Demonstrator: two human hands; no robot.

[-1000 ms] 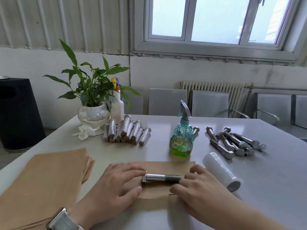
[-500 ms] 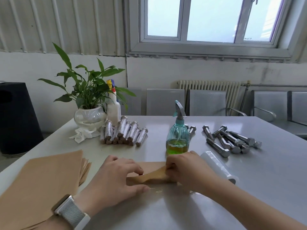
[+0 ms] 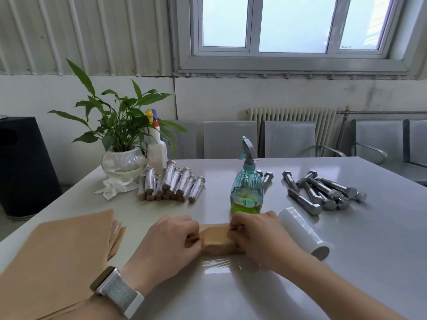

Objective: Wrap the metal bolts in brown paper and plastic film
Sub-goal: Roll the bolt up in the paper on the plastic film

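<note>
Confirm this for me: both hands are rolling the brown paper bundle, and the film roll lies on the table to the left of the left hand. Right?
Not quite. The head view shows the film roll lying to the right of the right hand, not left of the left hand. Left of that hand is the paper stack. Both hands do grip the brown paper bundle.

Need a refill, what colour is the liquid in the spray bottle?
Green, low in the teal-tinted spray bottle; the head view shows it.

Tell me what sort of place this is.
Probably a plain workshop office or waiting room used for packing: metal chairs by a radiator, loose bolts and wrapped bolts on a grey table.
</note>
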